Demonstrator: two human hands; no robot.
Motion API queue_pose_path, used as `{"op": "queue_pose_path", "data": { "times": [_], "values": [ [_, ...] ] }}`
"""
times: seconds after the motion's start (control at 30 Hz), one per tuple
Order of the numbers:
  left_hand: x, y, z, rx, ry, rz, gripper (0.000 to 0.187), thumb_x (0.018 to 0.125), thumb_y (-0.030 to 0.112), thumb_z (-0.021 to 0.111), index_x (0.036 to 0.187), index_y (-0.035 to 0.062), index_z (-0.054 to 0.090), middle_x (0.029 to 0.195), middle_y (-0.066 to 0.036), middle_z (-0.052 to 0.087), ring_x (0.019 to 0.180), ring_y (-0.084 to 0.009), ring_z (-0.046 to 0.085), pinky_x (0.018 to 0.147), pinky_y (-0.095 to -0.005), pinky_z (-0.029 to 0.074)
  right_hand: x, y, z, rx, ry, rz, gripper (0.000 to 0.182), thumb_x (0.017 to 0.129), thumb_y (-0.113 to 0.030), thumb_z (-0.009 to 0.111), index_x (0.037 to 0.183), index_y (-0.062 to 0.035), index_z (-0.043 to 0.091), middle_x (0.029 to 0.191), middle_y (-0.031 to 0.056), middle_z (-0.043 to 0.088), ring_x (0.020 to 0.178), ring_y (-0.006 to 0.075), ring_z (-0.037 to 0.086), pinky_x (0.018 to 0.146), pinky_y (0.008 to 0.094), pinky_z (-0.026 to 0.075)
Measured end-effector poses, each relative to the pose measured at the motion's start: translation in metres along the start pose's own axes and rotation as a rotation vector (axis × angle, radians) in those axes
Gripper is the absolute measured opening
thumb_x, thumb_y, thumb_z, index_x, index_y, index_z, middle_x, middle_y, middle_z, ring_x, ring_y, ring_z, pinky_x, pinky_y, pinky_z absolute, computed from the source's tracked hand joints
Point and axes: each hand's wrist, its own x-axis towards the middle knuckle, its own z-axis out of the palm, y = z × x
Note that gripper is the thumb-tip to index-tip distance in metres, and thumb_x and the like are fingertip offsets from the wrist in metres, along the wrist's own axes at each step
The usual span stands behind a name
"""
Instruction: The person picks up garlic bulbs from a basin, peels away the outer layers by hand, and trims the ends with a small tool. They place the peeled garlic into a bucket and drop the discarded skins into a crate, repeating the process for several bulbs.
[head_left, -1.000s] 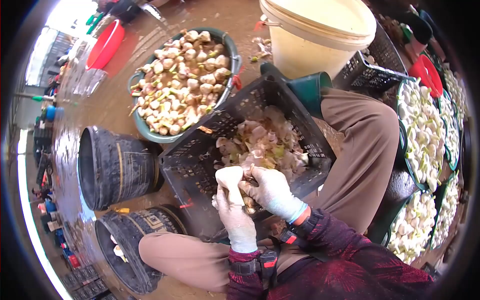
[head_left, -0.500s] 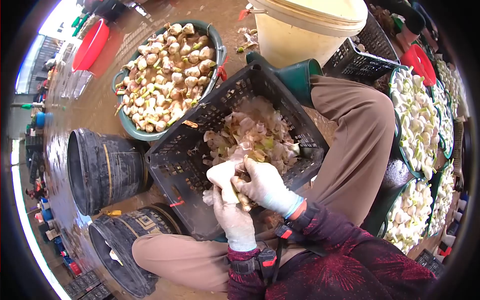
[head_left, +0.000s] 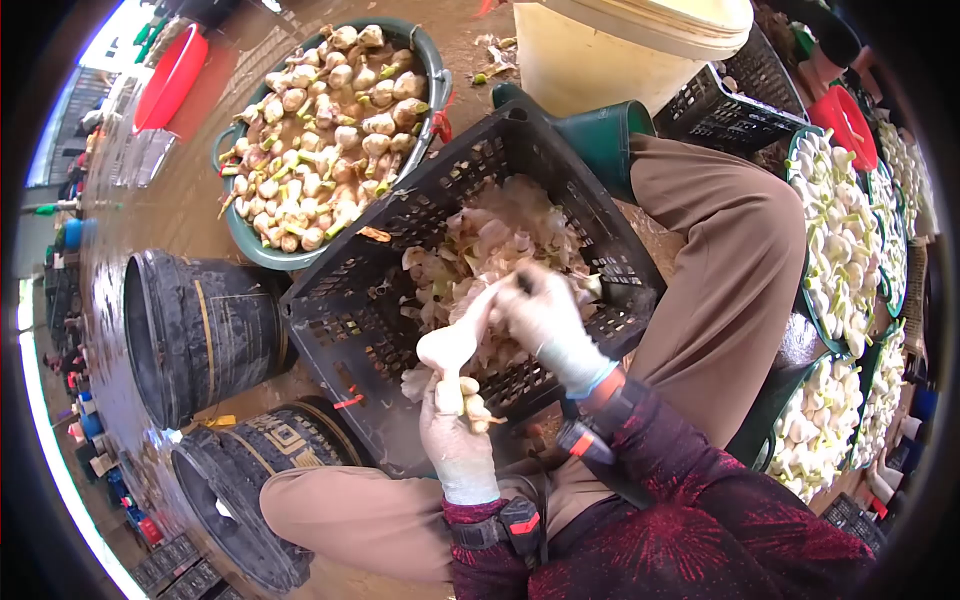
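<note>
Left hand (head_left: 455, 440) holds garlic (head_left: 447, 350); right hand (head_left: 545, 320) peeling

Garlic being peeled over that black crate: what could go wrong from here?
1. The right hand pulls a strip of skin away from the garlic that the left hand holds; a hard tug might jerk the bulb loose into the crate of peelings.
2. The crate sits tilted between the knees, so it may tip.
3. The floor looks wet, so there may be a slip risk.

Black crate (head_left: 350, 330) walls, black buckets (head_left: 190, 335) and knees hem the hands.
</note>
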Motion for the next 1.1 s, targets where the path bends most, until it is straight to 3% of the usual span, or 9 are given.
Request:
{"op": "queue_pose_path", "data": {
  "times": [0.3,0.43,0.57,0.6,0.63,0.83,1.03,1.07,1.1],
  "values": [
    [-0.024,0.006,0.007,-0.458,-0.306,-0.016,0.029,0.097,0.031,0.054,0.105,0.0033,0.055,0.077,-0.007,0.052,0.053,-0.0124,0.043,0.044,-0.0235,0.036,0.002,0.011,-0.023,0.227,0.406,-0.091,0.027,0.088,-0.015,0.062,0.111,-0.0009,0.059,0.075,0.0018,0.062,0.057,0.0065,0.052,0.048,0.0230,0.042],
    [-0.033,0.017,0.013,-0.478,-0.165,-0.010,0.031,0.100,0.034,0.046,0.086,0.0069,0.050,0.066,-0.001,0.043,0.049,-0.0109,0.037,0.040,-0.0232,0.030,-0.020,0.003,-0.010,-0.150,0.041,-0.014,0.027,0.090,-0.027,0.067,0.094,-0.0024,0.057,0.079,0.0022,0.061,0.064,0.0061,0.053,0.056,0.0226,0.047],
    [-0.040,0.015,0.011,-0.329,-0.061,0.022,0.038,0.098,0.037,0.049,0.080,0.0049,0.053,0.062,-0.002,0.043,0.046,-0.0110,0.038,0.039,-0.0239,0.031,-0.042,-0.011,0.017,0.025,-0.336,-0.343,0.048,0.086,-0.026,0.074,0.120,0.0023,0.056,0.096,0.0014,0.061,0.083,0.0077,0.056,0.075,0.0243,0.048],
    [-0.039,0.012,0.004,-0.210,-0.066,0.046,0.034,0.098,0.035,0.050,0.084,0.0037,0.054,0.063,-0.004,0.047,0.046,-0.0114,0.041,0.040,-0.0236,0.032,-0.052,-0.020,0.015,0.208,-0.443,-0.105,0.049,0.086,-0.026,0.073,0.122,0.0024,0.056,0.099,0.0016,0.061,0.083,0.0088,0.056,0.076,0.0247,0.047],
    [-0.038,0.011,0.000,-0.088,-0.070,0.072,0.031,0.097,0.032,0.052,0.089,0.0026,0.054,0.065,-0.005,0.050,0.046,-0.0118,0.043,0.042,-0.0233,0.034,-0.044,-0.012,0.016,0.029,-0.469,-0.311,0.028,0.092,-0.020,0.066,0.111,-0.0010,0.058,0.102,0.0026,0.062,0.081,0.0078,0.057,0.072,0.0238,0.048],
    [-0.043,0.006,0.010,-0.352,-0.323,-0.037,0.027,0.096,0.030,0.054,0.089,0.0039,0.054,0.061,-0.003,0.045,0.046,-0.0109,0.041,0.042,-0.0241,0.032,-0.019,0.002,0.008,-0.208,-0.045,-0.193,0.025,0.089,-0.019,0.060,0.099,0.0021,0.066,0.082,0.0070,0.067,0.073,0.0119,0.060,0.067,0.0291,0.049],
    [-0.075,0.101,-0.017,-0.543,-0.100,0.345,0.037,0.097,0.036,0.053,0.110,0.0011,0.053,0.063,0.002,0.041,0.049,-0.0068,0.035,0.043,-0.0223,0.031,-0.018,0.009,0.008,-0.032,-0.129,-0.150,0.014,0.086,-0.012,0.069,0.091,0.0000,0.064,0.077,-0.0005,0.063,0.063,0.0056,0.055,0.057,0.0206,0.046],
    [-0.080,0.130,-0.027,-0.399,-0.109,0.571,0.035,0.098,0.033,0.052,0.111,-0.0001,0.052,0.063,0.003,0.039,0.050,-0.0063,0.035,0.045,-0.0216,0.032,-0.029,-0.008,0.010,-0.071,-0.180,-0.122,0.014,0.086,-0.010,0.069,0.093,0.0014,0.063,0.080,0.0012,0.064,0.064,0.0060,0.055,0.059,0.0190,0.047],
    [-0.085,0.151,-0.021,-0.192,0.253,0.917,0.030,0.099,0.025,0.050,0.112,-0.0022,0.050,0.062,0.005,0.035,0.050,-0.0050,0.033,0.045,-0.0194,0.029,-0.029,-0.005,0.010,-0.049,-0.181,-0.193,0.015,0.087,-0.011,0.066,0.096,0.0012,0.063,0.082,0.0022,0.064,0.063,0.0067,0.057,0.055,0.0188,0.048]
  ]
}}
